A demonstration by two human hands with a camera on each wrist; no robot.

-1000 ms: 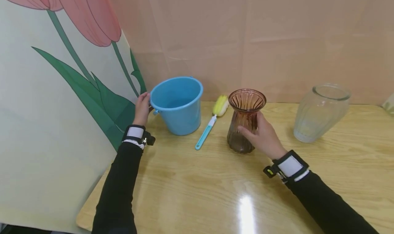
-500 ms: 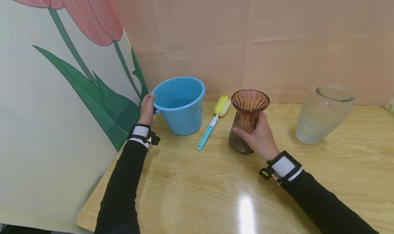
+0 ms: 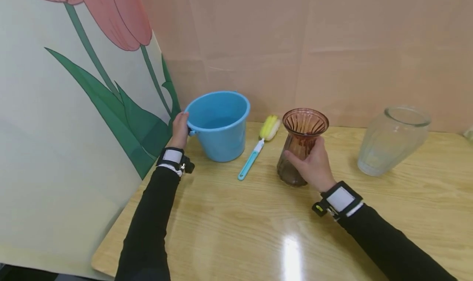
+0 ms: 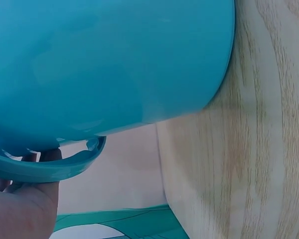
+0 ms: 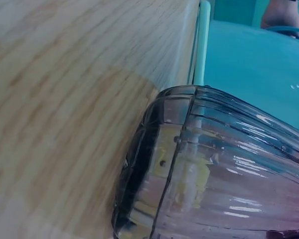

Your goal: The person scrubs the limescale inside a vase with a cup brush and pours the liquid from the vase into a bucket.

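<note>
The bench [image 3: 229, 231] carries everything, with a tulip panel [image 3: 74, 129] standing just outside the left hand. The blue bucket [image 3: 219, 127] stands upright on the bench, and the left hand [image 3: 180, 130] grips its rim at the handle lug. Well to the right of the right hand stands a clear vase [image 3: 391, 139]. The right hand [image 3: 313, 164] wraps around the brown vase [image 3: 300, 143], upright on the bench. Between the hands lies a brush [image 3: 256, 149], touched by neither.
</note>
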